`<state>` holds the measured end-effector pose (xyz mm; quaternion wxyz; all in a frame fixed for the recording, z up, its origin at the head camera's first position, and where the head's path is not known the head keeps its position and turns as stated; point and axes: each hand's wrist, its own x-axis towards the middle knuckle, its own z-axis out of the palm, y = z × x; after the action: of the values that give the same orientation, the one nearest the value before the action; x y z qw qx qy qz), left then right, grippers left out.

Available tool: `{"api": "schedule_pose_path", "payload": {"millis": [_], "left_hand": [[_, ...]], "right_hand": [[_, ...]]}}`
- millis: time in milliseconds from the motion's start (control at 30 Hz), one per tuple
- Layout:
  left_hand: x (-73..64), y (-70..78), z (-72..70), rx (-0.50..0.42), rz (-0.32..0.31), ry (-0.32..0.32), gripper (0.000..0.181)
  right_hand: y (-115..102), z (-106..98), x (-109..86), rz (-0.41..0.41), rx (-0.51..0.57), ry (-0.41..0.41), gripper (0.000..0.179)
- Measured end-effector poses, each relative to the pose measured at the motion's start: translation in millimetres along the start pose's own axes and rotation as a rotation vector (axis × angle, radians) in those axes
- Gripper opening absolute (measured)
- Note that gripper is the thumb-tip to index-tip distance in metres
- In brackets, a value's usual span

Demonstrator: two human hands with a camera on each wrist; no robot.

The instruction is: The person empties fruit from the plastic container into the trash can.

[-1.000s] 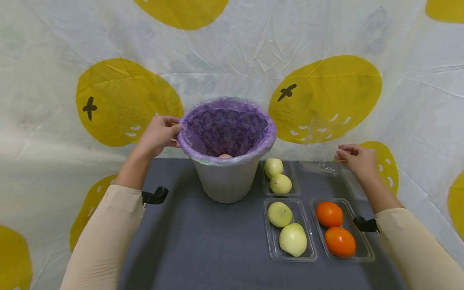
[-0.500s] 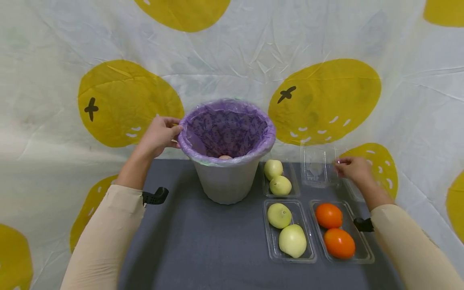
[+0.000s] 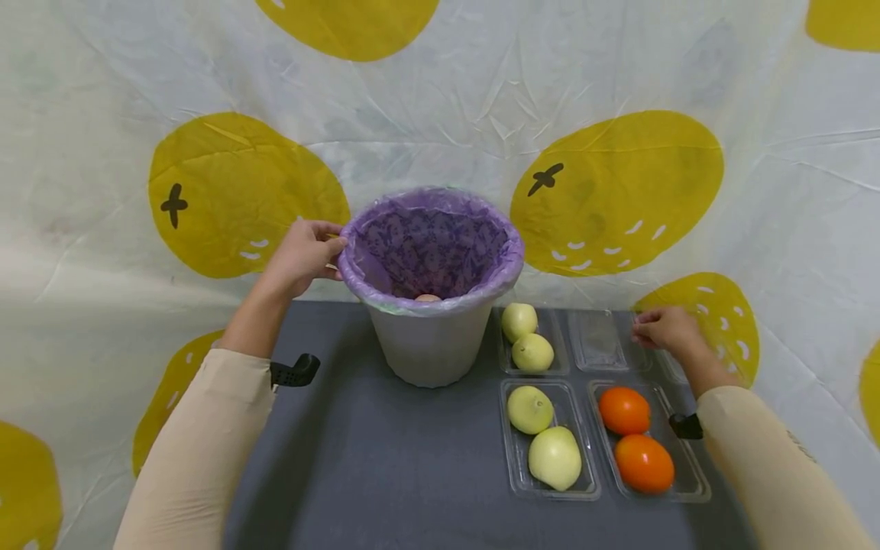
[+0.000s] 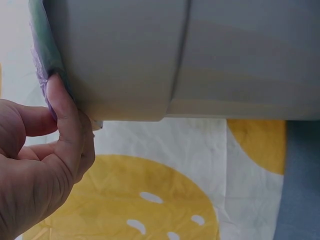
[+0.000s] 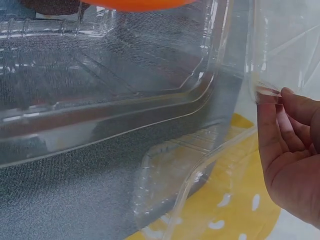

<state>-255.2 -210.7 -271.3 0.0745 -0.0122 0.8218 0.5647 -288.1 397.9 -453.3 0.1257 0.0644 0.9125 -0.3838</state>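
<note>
In the head view, my left hand [image 3: 302,258] pinches the left rim of a pale trash bin [image 3: 425,347], over its purple bag liner [image 3: 507,267]. The left wrist view shows the thumb and fingers on the liner's folded edge [image 4: 42,45]. At the back right, my right hand [image 3: 672,333] is at the right edge of a clear plastic tray [image 3: 600,344] with no fruit in it, lying about flat at the table's back. In the right wrist view, thumb and fingers pinch a clear plastic edge [image 5: 267,94]. A pinkish round thing [image 3: 428,297] shows inside the bin, mostly hidden.
Two clear trays with pale yellow-green round fruits [image 3: 532,351] [image 3: 555,458] stand right of the bin. A nearer tray holds two orange fruits [image 3: 644,464]. Another clear tray [image 3: 675,368] lies partly behind my right hand. A patterned cloth [image 3: 440,114] hangs behind the grey table [image 3: 371,473].
The clear tray has come down from a raised, tilted position to about flat on the table, my right hand lowering with it. My left hand stays on the bin rim.
</note>
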Motion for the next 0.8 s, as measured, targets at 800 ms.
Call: {"api": "schedule_pose_path", "payload": {"millis": [800], "left_hand": [[-0.7,0.8,-0.6,0.005,0.000,-0.001,0.049]], "right_hand": [[5.5,2.6,-2.6,0.002,-0.224,0.000,0.039]]}}
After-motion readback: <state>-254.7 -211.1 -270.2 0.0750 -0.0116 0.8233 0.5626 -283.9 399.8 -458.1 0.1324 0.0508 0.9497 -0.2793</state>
